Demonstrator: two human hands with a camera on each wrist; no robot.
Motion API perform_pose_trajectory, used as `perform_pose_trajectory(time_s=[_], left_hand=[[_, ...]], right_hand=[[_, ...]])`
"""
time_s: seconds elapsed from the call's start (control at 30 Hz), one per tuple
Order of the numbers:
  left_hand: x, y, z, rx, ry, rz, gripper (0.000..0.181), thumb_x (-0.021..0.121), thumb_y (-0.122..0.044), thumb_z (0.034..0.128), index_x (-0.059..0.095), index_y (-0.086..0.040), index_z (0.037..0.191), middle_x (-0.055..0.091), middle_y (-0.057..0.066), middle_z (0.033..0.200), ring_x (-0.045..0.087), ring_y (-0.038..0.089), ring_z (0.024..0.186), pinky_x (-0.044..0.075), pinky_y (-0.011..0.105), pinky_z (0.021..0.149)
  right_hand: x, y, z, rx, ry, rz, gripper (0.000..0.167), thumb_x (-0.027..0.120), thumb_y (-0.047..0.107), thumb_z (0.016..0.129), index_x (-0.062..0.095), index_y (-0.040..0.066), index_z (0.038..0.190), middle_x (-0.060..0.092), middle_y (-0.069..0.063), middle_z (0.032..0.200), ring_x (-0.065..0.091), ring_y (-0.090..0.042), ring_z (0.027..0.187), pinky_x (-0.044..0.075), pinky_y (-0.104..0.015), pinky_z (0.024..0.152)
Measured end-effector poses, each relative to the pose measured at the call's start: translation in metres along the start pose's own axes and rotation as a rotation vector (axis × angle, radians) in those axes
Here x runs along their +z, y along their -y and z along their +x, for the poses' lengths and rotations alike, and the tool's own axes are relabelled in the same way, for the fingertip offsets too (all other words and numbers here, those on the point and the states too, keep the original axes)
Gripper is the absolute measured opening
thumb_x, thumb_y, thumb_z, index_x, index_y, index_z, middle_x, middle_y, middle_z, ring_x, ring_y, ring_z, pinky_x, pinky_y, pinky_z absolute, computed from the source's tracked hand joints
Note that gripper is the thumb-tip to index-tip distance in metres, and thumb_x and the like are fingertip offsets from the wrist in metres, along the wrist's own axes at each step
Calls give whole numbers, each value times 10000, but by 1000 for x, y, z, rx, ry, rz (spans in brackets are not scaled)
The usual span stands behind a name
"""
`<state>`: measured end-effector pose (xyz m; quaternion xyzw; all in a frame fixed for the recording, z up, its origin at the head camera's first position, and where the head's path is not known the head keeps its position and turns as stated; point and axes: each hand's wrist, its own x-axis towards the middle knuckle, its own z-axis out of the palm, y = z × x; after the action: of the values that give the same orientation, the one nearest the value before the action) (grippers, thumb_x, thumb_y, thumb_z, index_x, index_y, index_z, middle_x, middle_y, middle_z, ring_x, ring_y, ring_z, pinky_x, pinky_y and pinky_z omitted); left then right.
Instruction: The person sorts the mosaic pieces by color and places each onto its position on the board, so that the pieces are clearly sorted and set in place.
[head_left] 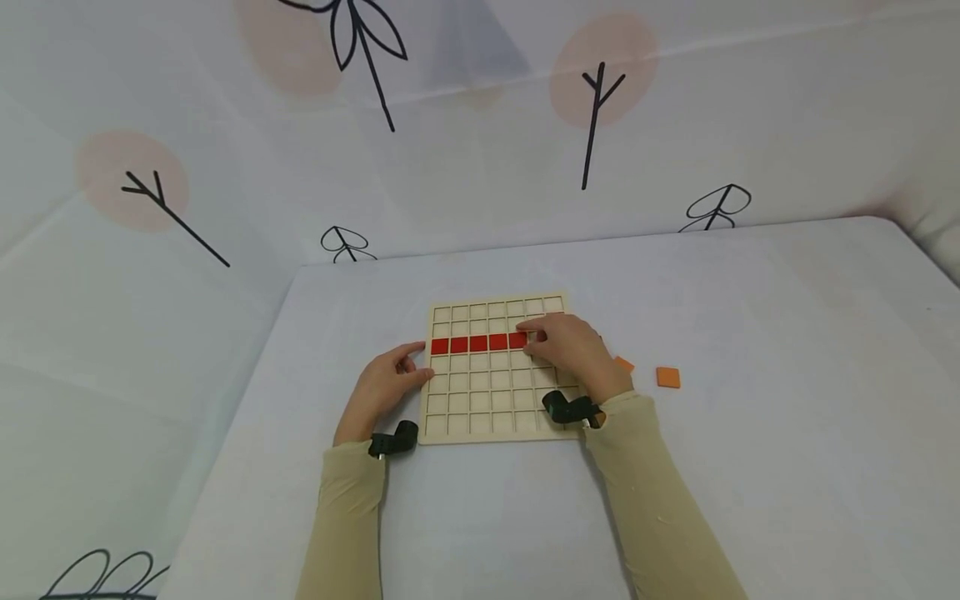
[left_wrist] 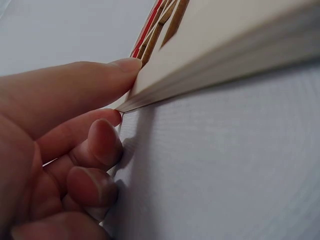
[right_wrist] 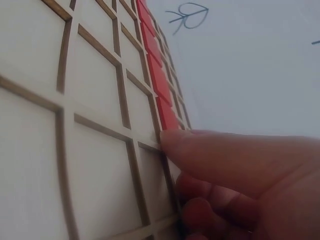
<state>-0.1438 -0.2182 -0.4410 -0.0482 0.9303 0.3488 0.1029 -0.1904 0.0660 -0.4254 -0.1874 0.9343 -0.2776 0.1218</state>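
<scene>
A pale wooden grid board point(head_left: 480, 402) lies flat on the white cloth. Several square red tiles point(head_left: 478, 343) sit side by side in one row, starting at its left edge. My left hand point(head_left: 386, 385) holds that edge, thumb point(left_wrist: 117, 70) on the top rim and a finger against the side. Over the board's right part, my right hand point(head_left: 573, 346) has thumb and forefinger around the row's last red tile point(head_left: 517, 340). In the right wrist view the thumb point(right_wrist: 200, 150) touches this tile's near end; the forefinger is mostly hidden behind it.
An orange tile point(head_left: 668, 377) lies right of the board. Another orange tile point(head_left: 623, 364) shows partly beside my right wrist, with a bit of orange below the wrist. A small red patch point(head_left: 555, 314) peeks out above my right hand. Patterned cloth point(head_left: 480, 167) hangs behind the table.
</scene>
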Motion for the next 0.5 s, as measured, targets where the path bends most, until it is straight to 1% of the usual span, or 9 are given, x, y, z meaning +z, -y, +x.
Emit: perform_pose_trajectory(time_s=[0.13,0.33,0.5], left_hand=[[1,1,0,-10,-2,-4,526,664,-361,781,499,-243,1266,513,11,822,441,174,738,344,311,632],[0,1,1,-2,-4,3,525,663,-362,782,500,-241,1266,514,9,816,442,173,730,345,310,627],[0,0,1,-5,-7,5,523,665,-358,780,503,-237,1263,513,12,814,442,175,731,344,314,627]], right_hand=[[1,-2,0,-1,-16,49,379,573,196,841,567,185,1219,551,21,762,461,-151,686,363,-293,604],[-5,-6,-3,-14,-29,157,372,556,181,861,553,182,1233,589,-18,892,498,-180,802,399,-326,709],[-12,-8,-4,-6,-23,164,382,539,207,878,527,166,1258,592,-64,975,519,-214,872,416,-366,752]])
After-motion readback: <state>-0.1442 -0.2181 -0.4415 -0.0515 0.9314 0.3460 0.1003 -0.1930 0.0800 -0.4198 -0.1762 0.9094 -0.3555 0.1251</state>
